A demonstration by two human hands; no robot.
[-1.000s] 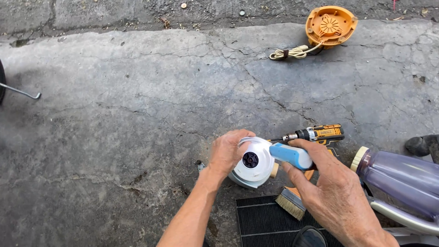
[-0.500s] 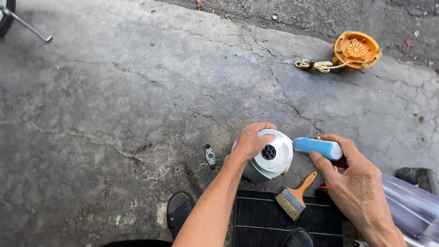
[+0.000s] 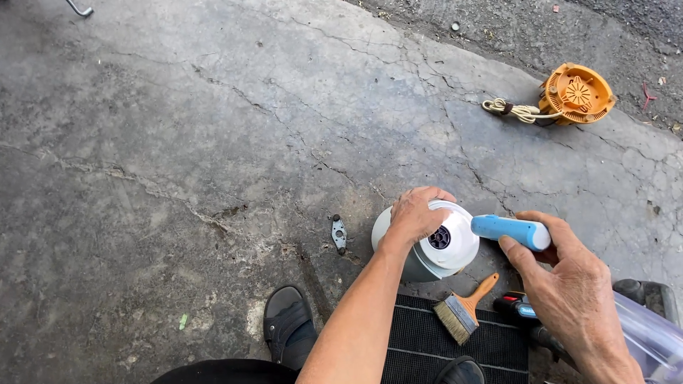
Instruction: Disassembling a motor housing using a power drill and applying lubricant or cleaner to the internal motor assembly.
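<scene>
Left hand (image 3: 416, 212): fingers curled and pressed down over the top rim of the white round motor housing (image 3: 437, 245), gripping it from above. Housing sits under the palm, its dark centre hole showing just right of the fingertips, grey lower body resting on the concrete floor (image 3: 213, 142).

Right hand (image 3: 569, 284): thumb and fingers closed around a blue-handled tool (image 3: 511, 230), held level, its tip at the housing's right edge. Whether the tip touches the housing, can't tell.

Relative to the housing:
- paintbrush (image 3: 462, 309) with an orange handle just below-right, lying on a black mesh mat (image 3: 455, 355)
- small metal bracket (image 3: 339, 233) just left, on the concrete
- black sandal (image 3: 288, 331) below-left
- orange fan cover (image 3: 575, 94) with a coiled cream cord (image 3: 512, 110), well apart, upper right
- clear purple-tinted container (image 3: 651, 338) at far right, partly cut off by the frame edge
</scene>
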